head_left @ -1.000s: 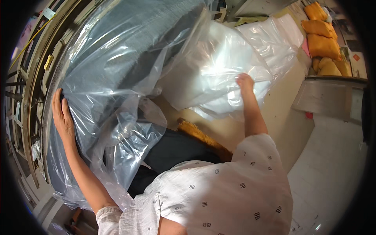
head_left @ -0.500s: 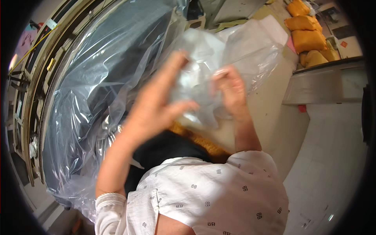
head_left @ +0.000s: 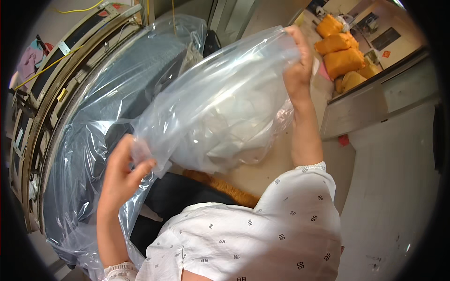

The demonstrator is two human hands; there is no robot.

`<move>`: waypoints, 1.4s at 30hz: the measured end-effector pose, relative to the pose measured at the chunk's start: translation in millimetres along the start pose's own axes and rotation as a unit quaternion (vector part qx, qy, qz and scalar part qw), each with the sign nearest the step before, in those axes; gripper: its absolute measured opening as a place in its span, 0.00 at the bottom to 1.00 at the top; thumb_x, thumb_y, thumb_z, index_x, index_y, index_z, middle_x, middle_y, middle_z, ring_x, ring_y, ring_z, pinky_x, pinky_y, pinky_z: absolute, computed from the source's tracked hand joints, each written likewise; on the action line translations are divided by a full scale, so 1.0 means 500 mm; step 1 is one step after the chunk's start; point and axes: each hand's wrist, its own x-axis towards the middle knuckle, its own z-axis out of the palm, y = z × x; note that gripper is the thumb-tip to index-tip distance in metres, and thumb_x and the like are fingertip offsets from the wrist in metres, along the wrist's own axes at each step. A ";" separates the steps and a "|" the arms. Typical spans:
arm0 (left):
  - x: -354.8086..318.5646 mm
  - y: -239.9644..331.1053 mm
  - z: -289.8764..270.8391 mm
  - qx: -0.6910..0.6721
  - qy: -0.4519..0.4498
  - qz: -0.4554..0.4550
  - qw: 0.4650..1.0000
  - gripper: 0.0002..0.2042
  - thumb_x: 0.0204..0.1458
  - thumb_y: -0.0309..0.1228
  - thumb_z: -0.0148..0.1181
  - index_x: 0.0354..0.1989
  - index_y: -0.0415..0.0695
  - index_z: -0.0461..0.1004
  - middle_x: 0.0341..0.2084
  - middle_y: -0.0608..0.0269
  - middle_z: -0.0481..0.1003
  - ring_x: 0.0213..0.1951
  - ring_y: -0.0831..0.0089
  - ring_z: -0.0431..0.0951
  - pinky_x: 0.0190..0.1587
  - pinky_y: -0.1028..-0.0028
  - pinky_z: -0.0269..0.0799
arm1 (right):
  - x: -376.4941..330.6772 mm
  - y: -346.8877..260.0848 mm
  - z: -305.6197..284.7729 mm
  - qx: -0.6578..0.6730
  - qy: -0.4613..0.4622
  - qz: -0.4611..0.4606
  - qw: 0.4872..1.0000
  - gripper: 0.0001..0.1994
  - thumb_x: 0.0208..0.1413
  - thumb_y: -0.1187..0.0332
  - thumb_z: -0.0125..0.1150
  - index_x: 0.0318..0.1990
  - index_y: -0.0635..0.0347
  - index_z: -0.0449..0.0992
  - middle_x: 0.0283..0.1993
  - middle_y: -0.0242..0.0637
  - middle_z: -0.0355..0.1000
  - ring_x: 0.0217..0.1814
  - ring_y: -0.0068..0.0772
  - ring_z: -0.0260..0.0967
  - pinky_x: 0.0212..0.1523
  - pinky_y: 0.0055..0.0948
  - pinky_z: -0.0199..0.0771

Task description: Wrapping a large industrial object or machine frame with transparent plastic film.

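A wide, clear plastic bag (head_left: 225,98) is stretched in front of me between both hands. My left hand (head_left: 123,169) grips its near left end, the thumb showing and the fingertips partly covered by the film. At the far right end, my right hand (head_left: 300,68) is closed around the bag's upper corner, higher and farther off than the left. Crumpled, whitish plastic shows through the lower part of the bag; whether that is a separate piece I cannot tell.
Clear plastic over a dark surface (head_left: 117,89) fills the left, bordered by a curved metal rail frame (head_left: 35,122). Below the bag lies a pale tabletop (head_left: 281,154), with a fluffy brown strip (head_left: 225,187) by my lap. Orange sacks (head_left: 344,63) are stacked at the far right.
My hands have moved apart, the left toward me and leftward, the right away and upward. The plastic, bunched between them before, is now spread out. My view has shifted slightly.
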 end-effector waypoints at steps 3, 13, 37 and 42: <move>0.003 -0.030 -0.087 -0.019 0.042 0.102 0.994 0.09 0.41 0.24 0.59 0.30 0.39 0.66 0.29 0.64 0.66 0.31 0.76 0.68 0.35 0.77 0.65 | -0.010 -0.158 0.111 0.229 -0.084 -0.115 0.963 0.13 0.41 0.74 0.45 0.38 0.61 0.67 0.34 0.33 0.63 0.38 0.24 0.63 0.40 0.21 0.63; -0.329 -0.114 -0.520 -0.144 0.596 0.387 0.688 0.03 0.49 0.25 0.55 0.30 0.42 0.68 0.39 0.60 0.69 0.38 0.73 0.73 0.40 0.74 0.74 | -0.352 -0.535 0.457 0.563 -0.730 0.379 0.079 0.25 0.48 0.71 0.52 0.56 0.62 0.58 0.41 0.32 0.64 0.43 0.22 0.63 0.44 0.22 0.64; -0.284 -0.300 -0.479 0.378 0.409 -0.098 0.824 0.12 0.43 0.35 0.59 0.34 0.41 0.73 0.31 0.61 0.72 0.33 0.66 0.72 0.37 0.71 0.66 | -0.283 -0.416 0.907 0.175 -0.510 -0.443 0.716 0.28 0.51 0.53 0.51 0.56 0.59 0.60 0.59 0.43 0.55 0.64 0.45 0.48 0.62 0.44 0.46; -0.244 -0.316 -0.470 0.206 0.436 -0.090 0.872 0.08 0.45 0.32 0.58 0.30 0.40 0.73 0.24 0.66 0.71 0.27 0.77 0.69 0.32 0.76 0.67 | -0.261 -0.397 0.899 0.260 -0.497 -0.408 0.720 0.25 0.48 0.62 0.56 0.54 0.59 0.62 0.56 0.43 0.58 0.60 0.44 0.52 0.56 0.41 0.55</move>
